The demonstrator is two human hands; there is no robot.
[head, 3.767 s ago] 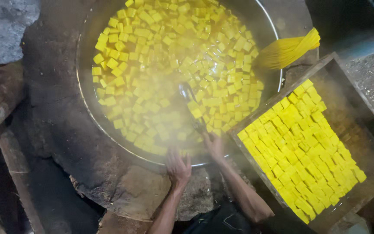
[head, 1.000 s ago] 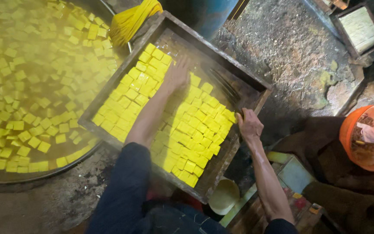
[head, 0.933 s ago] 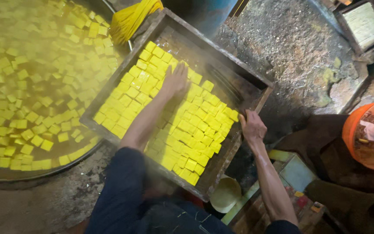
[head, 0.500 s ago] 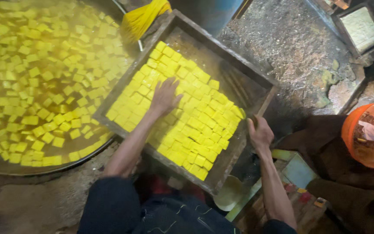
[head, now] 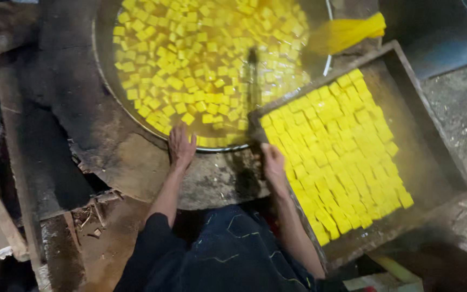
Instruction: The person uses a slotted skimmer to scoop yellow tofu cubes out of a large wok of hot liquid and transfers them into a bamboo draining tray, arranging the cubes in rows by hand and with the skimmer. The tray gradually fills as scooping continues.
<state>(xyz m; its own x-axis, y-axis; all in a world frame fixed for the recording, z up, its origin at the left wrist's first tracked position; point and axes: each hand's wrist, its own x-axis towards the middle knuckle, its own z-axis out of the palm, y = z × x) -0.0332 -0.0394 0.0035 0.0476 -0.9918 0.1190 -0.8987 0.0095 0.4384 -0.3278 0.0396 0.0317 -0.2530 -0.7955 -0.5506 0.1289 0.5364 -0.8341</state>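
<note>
— Yellow cubes everywhere. Where are the hands?

— Left hand (head: 181,145) lies flat, fingers spread and holding nothing, on the stone ledge (head: 136,162) right at the near rim of the big round pan (head: 104,81). Its fingertips touch or nearly touch the metal edge.

— And the other one?

— Right hand (head: 273,162) sits at the near corner of the wooden tray (head: 433,140), where that corner meets the pan's rim. Its fingers curl down over the corner edge; whether they actually grip the wood I cannot tell.

— What's in the pan?

— Floating yellow cubes (head: 201,59) in cloudy yellowish liquid, loosely scattered. A dark, long-handled tool (head: 253,75) stands in the liquid, its handle running toward the tray corner just above the right hand.

— The tray?

— Tilted diagonally beside the pan, packed with rows of cut yellow blocks (head: 336,151) lying tight against each other. The far right side of the tray is bare, dark wood.

— Anything further out?

— A bundle of yellow strands (head: 347,33) rests past the pan's far right rim, just above the tray's upper corner. Rough grey ground (head: 460,103) lies to the right, and old wooden planks (head: 1,205) to the left. Dark clothing (head: 222,254) fills the bottom centre.
</note>
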